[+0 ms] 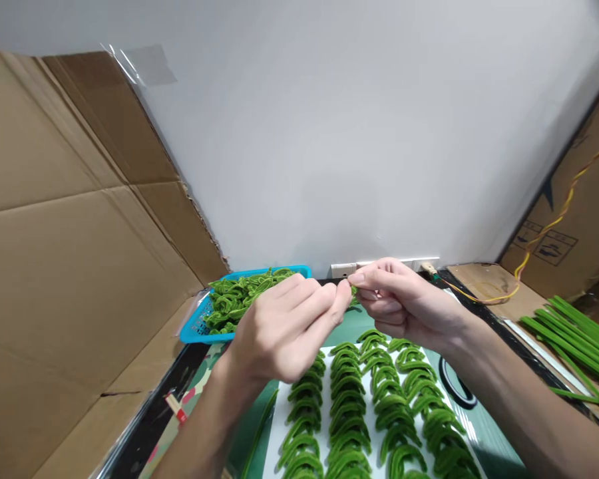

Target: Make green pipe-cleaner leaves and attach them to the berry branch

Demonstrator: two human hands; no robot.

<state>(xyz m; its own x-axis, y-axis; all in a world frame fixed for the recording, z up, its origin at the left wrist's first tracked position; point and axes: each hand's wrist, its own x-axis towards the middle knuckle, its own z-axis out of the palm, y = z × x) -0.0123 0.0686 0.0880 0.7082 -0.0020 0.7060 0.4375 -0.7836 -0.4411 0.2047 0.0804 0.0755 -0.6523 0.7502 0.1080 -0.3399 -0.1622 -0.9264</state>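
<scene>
A barely visible green piece (354, 291) was pinched at the fingertips of the right hand (397, 296), beside the closed left hand (284, 326), whose hold could not be told, apparently for fine control. Curved green strips (348, 406) were laid in columns on a white sheet (373, 419), seemingly for order.

The 2 hands, left (292, 326) and right (404, 299), meet at the fingertips, forearms angled inward.

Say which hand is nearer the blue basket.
Left. Left hand overlaps the basket at its right side in view; right hand is clear of it, farther right.
</scene>
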